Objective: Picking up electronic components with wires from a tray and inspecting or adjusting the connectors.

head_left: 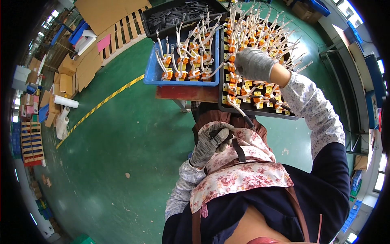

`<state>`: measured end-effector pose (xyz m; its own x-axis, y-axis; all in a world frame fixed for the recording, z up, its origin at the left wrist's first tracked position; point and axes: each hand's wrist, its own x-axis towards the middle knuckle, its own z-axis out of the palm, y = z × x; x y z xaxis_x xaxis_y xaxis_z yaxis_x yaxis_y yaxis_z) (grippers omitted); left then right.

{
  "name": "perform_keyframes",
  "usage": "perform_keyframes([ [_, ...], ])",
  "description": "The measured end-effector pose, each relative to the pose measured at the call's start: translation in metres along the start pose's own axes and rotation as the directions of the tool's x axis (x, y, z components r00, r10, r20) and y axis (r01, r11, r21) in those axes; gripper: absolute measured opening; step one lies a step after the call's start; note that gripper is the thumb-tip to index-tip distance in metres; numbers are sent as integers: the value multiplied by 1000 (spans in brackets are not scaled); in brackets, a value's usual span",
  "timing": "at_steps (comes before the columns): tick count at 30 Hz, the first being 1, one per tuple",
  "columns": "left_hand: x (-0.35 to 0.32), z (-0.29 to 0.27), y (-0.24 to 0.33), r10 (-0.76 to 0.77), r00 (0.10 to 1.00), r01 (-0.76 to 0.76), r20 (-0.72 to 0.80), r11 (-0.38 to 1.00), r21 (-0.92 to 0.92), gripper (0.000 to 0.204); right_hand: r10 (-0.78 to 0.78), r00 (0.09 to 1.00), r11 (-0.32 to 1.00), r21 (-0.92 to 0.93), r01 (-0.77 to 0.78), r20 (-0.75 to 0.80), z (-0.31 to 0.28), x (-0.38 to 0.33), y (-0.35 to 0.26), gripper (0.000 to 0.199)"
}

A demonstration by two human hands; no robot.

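My right hand point(255, 64), in a grey knit glove, reaches over the left part of a black tray point(260, 113) filled with copper-wound coils point(256, 99) that have white leads with metal lugs. Its fingers are curled down among the coils; the fingertips and whatever they grip are hidden. Close to my apron, my gloved left hand point(213, 142) is closed, with something dark showing between the fingers. One white lead with a black sleeve point(248, 121) sticks out over the tray's near edge. Left of the tray, a blue bin point(183, 83) holds several similar coils.
Behind the blue bin stands a black bin full of short black sleeves point(178, 18). A reddish bench edge point(185, 94) lies under the bins. Cardboard sheets and a wooden pallet point(126, 30) are at the far left, past a yellow-black floor line point(106, 103). Metal racking point(345, 93) stands right.
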<state>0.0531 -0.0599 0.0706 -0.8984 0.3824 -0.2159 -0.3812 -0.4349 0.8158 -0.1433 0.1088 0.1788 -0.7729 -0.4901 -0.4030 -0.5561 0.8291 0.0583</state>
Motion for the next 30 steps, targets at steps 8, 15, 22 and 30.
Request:
perform_keyframes([
  [8, 1, 5, -2, -16, 1000, 17, -19, 999, 36, 19, 1, 994, 985, 173, 18, -113, 14, 1, 3, 21],
  [15, 1, 3, 9, -36, 999, 36, -17, 999, 0, 20, 158, 914, 861, 505, 57, -374, 41, -9, 12, 22],
  [22, 10, 12, 17, 33, 999, -33, -2, 999, -12, 26, 144, 899, 868, 489, 86, -414, 48, -7, 11, 17],
  [30, 12, 19, 26, 33, 999, -32, 16, 997, -76, 32, 257, 875, 831, 555, 16, -410, 51, -10, 11, 20],
])
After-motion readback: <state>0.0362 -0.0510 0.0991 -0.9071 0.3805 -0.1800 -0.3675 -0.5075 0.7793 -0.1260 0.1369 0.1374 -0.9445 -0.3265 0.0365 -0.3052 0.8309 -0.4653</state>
